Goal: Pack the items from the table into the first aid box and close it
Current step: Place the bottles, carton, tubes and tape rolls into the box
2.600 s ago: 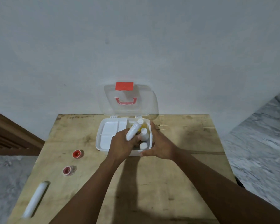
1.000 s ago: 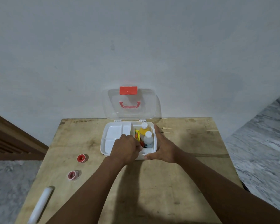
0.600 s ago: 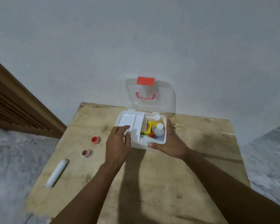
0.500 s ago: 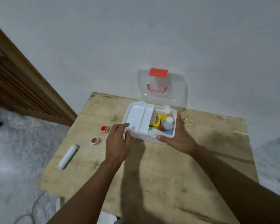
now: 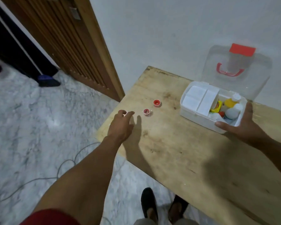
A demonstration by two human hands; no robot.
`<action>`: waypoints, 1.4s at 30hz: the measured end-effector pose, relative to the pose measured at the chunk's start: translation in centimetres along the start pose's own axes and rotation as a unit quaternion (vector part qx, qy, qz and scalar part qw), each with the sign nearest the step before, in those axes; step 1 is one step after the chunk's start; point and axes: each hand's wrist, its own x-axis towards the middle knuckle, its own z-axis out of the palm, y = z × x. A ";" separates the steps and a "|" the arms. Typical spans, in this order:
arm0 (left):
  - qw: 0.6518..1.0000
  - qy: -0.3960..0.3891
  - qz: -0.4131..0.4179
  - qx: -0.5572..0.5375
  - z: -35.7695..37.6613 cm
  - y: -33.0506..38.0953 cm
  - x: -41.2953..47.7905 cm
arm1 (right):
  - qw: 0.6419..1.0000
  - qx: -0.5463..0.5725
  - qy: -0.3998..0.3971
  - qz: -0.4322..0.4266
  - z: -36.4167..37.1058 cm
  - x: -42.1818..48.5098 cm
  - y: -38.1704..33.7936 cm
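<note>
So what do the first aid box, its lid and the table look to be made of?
First aid box: opaque white plastic, smooth moulded walls with a slight sheen. Lid: clear plastic, since the wall shows through it; red latch and handle look plastic too. Table: bare, unfinished wood, likely plywood, matte, with grain and dark stains.

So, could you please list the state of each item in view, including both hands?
White plastic first aid box: open, partly packed.
Clear lid with red handle: raised against the wall.
Two small red-centred tape rolls: unpacked, on the wooden table.
Left hand: open, empty, reaching toward the rolls.
Right hand: open, steadying the box corner.
</note>
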 end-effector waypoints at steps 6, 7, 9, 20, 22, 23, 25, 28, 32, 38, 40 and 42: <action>0.996 -0.059 0.017 0.071 -0.4 -3.7 2.4 | 0.999 -0.005 0.024 0.021 1.1 -0.7 -2.7; 0.994 -0.070 0.020 0.079 -0.4 -3.9 2.7 | 0.999 -0.013 0.027 0.022 1.2 -0.9 -3.2; 0.993 -0.087 0.026 0.075 -0.3 -4.4 3.2 | 0.999 -0.024 0.032 0.036 1.0 -0.9 -3.1; 0.997 -0.030 0.040 -0.057 -0.8 -1.4 3.7 | 0.997 -0.009 0.000 0.071 0.6 -0.1 -1.5; 0.992 -0.005 0.065 -0.103 -1.4 1.2 4.1 | 0.997 0.003 -0.010 0.070 0.4 -0.3 -1.5; 0.989 0.000 0.081 -0.123 -1.8 2.7 4.3 | 0.998 0.006 -0.007 0.070 0.3 -0.3 -1.5; 0.983 0.006 0.110 -0.146 -2.4 5.9 4.8 | 0.997 0.026 -0.006 0.070 0.2 -0.5 -1.7; 0.980 0.011 0.125 -0.157 -3.5 11.3 5.4 | 0.996 0.053 -0.015 0.066 0.5 -0.3 -1.4; 0.974 -0.033 0.150 -0.169 -4.2 18.3 5.8 | 0.993 0.061 -0.025 0.095 -0.1 0.1 0.6; 0.972 -0.094 0.156 -0.151 -2.9 23.9 6.9 | 0.993 0.049 -0.055 0.091 -0.6 0.8 2.2; 0.971 -0.112 0.145 -0.154 -2.4 24.6 7.4 | 0.996 0.058 -0.048 0.057 -0.4 1.2 3.1; 0.972 -0.126 0.136 -0.141 -2.0 25.0 7.9 | 0.995 0.075 -0.047 0.047 -0.4 1.3 3.9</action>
